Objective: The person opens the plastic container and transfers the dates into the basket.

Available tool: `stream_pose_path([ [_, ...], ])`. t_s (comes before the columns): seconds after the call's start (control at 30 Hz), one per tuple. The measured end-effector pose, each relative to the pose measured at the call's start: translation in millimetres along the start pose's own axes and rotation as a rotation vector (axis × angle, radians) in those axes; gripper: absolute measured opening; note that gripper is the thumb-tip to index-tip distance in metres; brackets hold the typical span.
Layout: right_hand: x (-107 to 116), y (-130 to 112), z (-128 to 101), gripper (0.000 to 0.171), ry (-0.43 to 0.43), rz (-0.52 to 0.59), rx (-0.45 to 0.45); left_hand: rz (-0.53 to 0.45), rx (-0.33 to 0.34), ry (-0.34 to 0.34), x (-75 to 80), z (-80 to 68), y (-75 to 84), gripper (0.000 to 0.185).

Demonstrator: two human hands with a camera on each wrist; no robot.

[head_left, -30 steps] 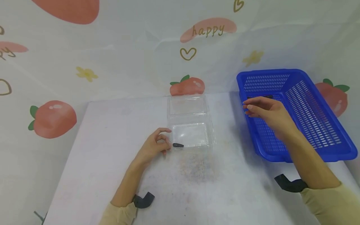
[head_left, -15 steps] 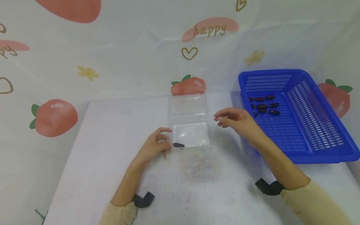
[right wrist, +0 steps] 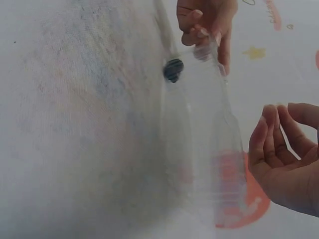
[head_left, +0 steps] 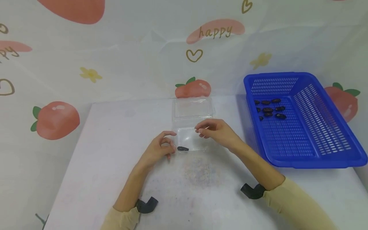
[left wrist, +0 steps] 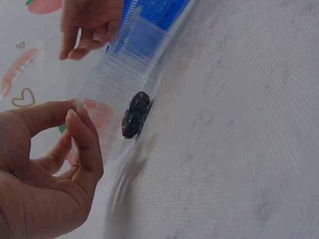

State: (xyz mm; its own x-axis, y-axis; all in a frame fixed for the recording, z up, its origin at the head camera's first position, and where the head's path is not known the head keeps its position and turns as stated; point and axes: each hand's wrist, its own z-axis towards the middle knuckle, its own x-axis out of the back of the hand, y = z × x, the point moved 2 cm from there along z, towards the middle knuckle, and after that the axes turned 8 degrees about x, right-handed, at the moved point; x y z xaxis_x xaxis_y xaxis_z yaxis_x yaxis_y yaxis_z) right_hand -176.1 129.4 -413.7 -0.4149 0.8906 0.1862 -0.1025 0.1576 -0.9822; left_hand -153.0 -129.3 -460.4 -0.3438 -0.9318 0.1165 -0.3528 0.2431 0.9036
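An open clear plastic clamshell container [head_left: 189,138] lies on the white table, its lid [head_left: 193,107] folded back toward the wall. In its near left corner rests one dark, glossy oblong piece resembling a date [left wrist: 135,115]. My left hand [head_left: 157,149] pinches the container's left rim between thumb and finger, as the left wrist view shows. Over the container's right half hovers my right hand [head_left: 219,133], fingers loosely bent and thumb near the fingertips. The right wrist view shows nothing between those fingers [right wrist: 271,134].
A blue plastic basket [head_left: 302,162] stands on the right, with several dark date-like pieces [head_left: 268,110] in its far left part. Behind the table hangs a white cloth [head_left: 138,64] printed with fruit and hearts. Black bands [head_left: 253,191] circle both wrists.
My right hand has moved left from above the basket to above the container, uncovering the dark pieces in the basket. The left hand stays at the container's rim.
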Motion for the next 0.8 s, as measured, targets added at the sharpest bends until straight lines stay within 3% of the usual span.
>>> stream_pose_path([
  [0.23,-16.3,13.3,12.9,0.024,-0.072,-0.032,-0.054,0.005,0.002,-0.001,-0.1,0.7,-1.9,0.051],
  [0.4,-27.4,21.0,21.1,0.023,-0.151,-0.082,-0.038,0.001,-0.019,-0.007,0.3,1.0,-2.0,0.051],
  [0.6,-39.8,26.3,31.1,0.023,-0.217,-0.230,-0.015,-0.006,-0.036,-0.007,0.2,-0.5,0.0,0.051],
  [0.8,-49.3,33.4,35.4,0.022,-0.267,-0.260,-0.013,-0.039,-0.046,-0.026,-0.8,0.1,-0.6,0.051],
])
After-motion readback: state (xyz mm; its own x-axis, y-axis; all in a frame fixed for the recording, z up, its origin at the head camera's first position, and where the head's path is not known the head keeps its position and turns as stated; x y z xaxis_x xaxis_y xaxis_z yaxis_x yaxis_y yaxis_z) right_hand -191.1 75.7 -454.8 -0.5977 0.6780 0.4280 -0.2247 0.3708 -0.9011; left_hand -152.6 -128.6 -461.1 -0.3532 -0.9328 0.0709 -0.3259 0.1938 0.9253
